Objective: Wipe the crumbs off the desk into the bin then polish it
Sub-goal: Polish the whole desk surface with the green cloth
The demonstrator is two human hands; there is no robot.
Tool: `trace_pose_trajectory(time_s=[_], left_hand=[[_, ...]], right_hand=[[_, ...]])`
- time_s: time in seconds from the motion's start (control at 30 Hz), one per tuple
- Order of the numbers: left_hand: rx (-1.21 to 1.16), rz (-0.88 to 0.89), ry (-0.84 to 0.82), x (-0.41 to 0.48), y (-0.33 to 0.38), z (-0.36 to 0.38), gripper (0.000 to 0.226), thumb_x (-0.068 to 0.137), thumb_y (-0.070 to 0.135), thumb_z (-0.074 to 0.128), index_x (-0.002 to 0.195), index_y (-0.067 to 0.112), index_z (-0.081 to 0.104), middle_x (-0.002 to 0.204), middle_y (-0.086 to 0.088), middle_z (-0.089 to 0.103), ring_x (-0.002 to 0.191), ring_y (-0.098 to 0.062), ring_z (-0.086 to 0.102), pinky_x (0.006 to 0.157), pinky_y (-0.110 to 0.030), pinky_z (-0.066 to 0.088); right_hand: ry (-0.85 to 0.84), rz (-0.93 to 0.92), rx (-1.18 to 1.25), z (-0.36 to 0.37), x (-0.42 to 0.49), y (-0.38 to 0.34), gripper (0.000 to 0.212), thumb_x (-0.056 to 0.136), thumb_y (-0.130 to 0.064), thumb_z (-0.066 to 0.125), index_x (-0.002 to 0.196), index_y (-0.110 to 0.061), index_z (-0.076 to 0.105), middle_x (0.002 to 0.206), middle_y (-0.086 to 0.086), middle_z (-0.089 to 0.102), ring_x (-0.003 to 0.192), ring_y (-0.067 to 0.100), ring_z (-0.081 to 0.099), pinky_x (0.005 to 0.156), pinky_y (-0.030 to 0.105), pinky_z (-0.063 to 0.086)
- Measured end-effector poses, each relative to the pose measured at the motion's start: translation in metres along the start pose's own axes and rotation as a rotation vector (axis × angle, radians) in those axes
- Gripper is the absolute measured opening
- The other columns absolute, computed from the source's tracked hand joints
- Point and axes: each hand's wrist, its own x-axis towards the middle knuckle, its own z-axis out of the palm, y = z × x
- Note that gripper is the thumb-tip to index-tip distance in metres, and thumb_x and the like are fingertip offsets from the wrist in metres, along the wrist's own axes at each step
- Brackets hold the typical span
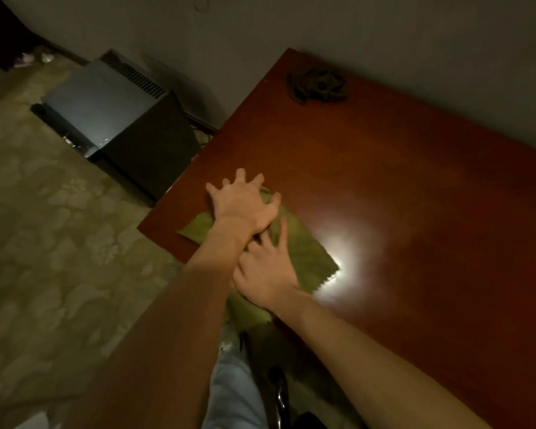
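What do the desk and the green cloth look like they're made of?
The desk: probably wood or veneer, reddish-brown and glossy; a bright glare reflects off it. The cloth: soft matte fabric, perhaps microfibre; it lies limp, with a zigzag-cut edge.

The desk [415, 181] was glossy reddish-brown, the cloth [310, 255] olive-green, the crumpled rag [317, 85] dark grey-green; the floor [44, 243] carried a mottled beige stone pattern, the cabinet [149, 150] was black with a grey top, the wall [353, 32] plain grey.
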Motion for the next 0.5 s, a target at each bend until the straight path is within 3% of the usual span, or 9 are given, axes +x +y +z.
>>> trace_pose_trajectory(time_s=[0.1, 0.2, 0.3, 0.4, 0.5], left_hand=[[0.005, -0.046, -0.030, -0.005, 0.011, 0.010, 0.086, 0.098, 0.077, 0.027, 0.168, 0.031, 0.007, 0.175, -0.014, 0.007, 0.159, -0.046, 0.012, 0.124, -0.069, 0.009], [-0.036, -0.114, 0.078, -0.015, 0.044, 0.029, 0.084, 0.103, 0.065, 0.025, 0.168, 0.016, 0.006, 0.175, -0.018, 0.003, 0.161, -0.042, 0.001, 0.126, -0.067, 0.005], [-0.133, 0.153, 0.343, -0.029, 0.100, 0.051, 0.064, 0.105, 0.044, 0.037, 0.165, 0.024, 0.027, 0.175, -0.006, 0.018, 0.162, -0.028, 0.009, 0.129, -0.059, 0.007], [-0.225, 0.467, 0.423, -0.030, 0.170, 0.062, 0.059, 0.107, 0.038, 0.037, 0.165, 0.028, 0.030, 0.174, -0.003, 0.022, 0.162, -0.021, 0.013, 0.130, -0.050, 0.013], [-0.342, 0.419, 0.363, -0.034, 0.226, 0.068, 0.058, 0.110, 0.041, 0.031, 0.166, 0.030, 0.024, 0.175, -0.002, 0.019, 0.162, -0.021, 0.011, 0.131, -0.047, 0.010]], right_hand=[[0.067, 0.187, 0.028, 0.004, -0.074, 0.066, 0.053, 0.108, -0.054, 0.027, 0.160, -0.048, 0.028, 0.174, -0.006, 0.017, 0.161, 0.037, 0.001, 0.120, 0.076, -0.001], [0.088, 0.417, 0.013, -0.005, -0.132, 0.152, 0.055, 0.105, -0.053, 0.030, 0.160, -0.050, 0.026, 0.173, -0.007, 0.020, 0.162, 0.031, 0.005, 0.121, 0.073, 0.006], [0.156, 0.707, 0.071, -0.023, -0.154, 0.257, 0.058, 0.103, -0.057, 0.021, 0.160, -0.049, 0.027, 0.173, -0.007, 0.023, 0.162, 0.025, 0.009, 0.122, 0.072, 0.011], [0.210, 0.825, 0.078, -0.042, -0.179, 0.327, 0.060, 0.106, -0.058, 0.013, 0.162, -0.043, 0.026, 0.174, -0.005, 0.019, 0.162, 0.023, 0.007, 0.125, 0.066, 0.007], [0.221, 0.809, 0.016, -0.020, -0.207, 0.302, 0.059, 0.104, -0.050, 0.025, 0.160, -0.036, 0.038, 0.172, 0.002, 0.027, 0.160, 0.033, 0.017, 0.124, 0.066, 0.016]])
